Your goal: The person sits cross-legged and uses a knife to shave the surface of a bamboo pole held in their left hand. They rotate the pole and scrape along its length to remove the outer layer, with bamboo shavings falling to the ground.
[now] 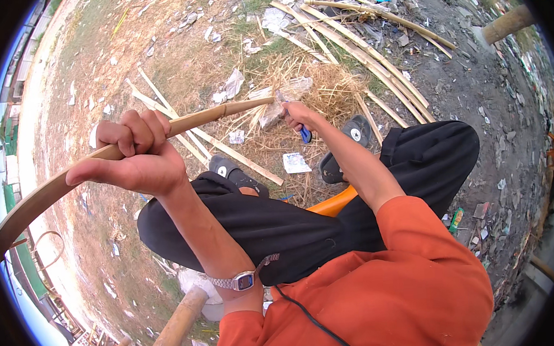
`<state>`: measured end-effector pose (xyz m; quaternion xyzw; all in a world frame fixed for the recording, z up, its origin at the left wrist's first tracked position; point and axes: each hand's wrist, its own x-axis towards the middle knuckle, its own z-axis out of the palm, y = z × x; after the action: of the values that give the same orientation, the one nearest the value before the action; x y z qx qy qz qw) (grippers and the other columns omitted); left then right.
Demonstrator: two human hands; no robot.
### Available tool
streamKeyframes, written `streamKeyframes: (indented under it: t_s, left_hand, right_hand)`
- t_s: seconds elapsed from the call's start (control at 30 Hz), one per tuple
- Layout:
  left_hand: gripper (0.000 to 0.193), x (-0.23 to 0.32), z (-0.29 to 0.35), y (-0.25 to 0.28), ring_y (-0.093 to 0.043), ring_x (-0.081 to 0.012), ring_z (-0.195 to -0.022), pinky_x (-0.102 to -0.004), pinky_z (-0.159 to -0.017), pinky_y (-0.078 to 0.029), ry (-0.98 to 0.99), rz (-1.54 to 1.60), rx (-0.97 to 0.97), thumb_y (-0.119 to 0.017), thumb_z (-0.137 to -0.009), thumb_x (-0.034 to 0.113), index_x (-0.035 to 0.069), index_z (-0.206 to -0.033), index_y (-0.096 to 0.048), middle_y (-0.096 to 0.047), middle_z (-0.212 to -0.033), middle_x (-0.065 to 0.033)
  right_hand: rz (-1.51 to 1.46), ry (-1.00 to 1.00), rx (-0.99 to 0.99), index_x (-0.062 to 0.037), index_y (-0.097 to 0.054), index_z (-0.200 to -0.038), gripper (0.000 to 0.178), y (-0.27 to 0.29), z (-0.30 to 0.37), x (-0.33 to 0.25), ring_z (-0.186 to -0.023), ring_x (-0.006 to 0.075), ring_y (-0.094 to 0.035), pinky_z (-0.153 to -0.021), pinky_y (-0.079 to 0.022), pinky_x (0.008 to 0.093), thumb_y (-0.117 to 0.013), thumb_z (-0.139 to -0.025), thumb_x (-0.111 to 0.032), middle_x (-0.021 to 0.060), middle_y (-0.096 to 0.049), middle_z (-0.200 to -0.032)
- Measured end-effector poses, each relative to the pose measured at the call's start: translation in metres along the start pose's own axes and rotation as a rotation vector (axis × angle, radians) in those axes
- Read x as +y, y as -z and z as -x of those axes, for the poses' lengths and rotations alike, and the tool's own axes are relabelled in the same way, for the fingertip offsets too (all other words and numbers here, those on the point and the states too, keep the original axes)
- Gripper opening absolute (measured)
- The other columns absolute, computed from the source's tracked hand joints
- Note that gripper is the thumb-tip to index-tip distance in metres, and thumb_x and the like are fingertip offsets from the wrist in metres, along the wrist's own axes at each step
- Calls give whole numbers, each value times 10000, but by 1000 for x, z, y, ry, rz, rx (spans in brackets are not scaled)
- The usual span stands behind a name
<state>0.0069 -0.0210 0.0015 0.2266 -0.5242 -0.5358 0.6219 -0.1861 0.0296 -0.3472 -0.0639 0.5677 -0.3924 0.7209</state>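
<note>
My left hand [141, 149] is closed around a long bamboo strip [226, 109], which bends from the far left edge toward the middle. The thumb points left along it. My right hand [298, 115] is closed on a blue-handled tool [306, 134] held at the strip's far end. A short greyish part shows above the fingers, too small to tell whether it is a knife or a saw. Below that end lies a pale block [273, 115] on straw and shavings [336, 98]. My feet, in dark sandals [225, 167], rest on either side.
Split bamboo strips [371, 58] lie in a pile at the far right, others [193, 136] to the left. Beneath me is an orange seat [335, 202]. Bamboo posts [508, 23] stand at the upper right and lower left [175, 328]. Litter dots the dirt ground.
</note>
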Motion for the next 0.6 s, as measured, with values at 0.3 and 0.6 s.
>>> streamKeyframes:
  t_s: [0.3, 0.6]
  left_hand:
    - [672, -2, 4, -3, -81, -71, -407, -239, -401, -111, 16, 16, -104, -257, -702, 817, 165, -554, -186, -119, -455, 65]
    - [697, -3, 6, 4, -72, -78, -416, -247, -411, -102, 55, 40, -179, -219, -680, 837, 151, -564, -184, -129, -463, 52]
  right_hand:
    - [748, 827, 498, -10, -469, -890, 262, -79, 138, -60, -638, 370, -577, -559, -418, 490, -376, -923, -253, 240, -581, -741]
    - [959, 711, 515, -3, -440, -912, 228, -127, 178, -46, -683, 451, -578, -631, -452, 519, -366, -922, -218, 284, -576, -735]
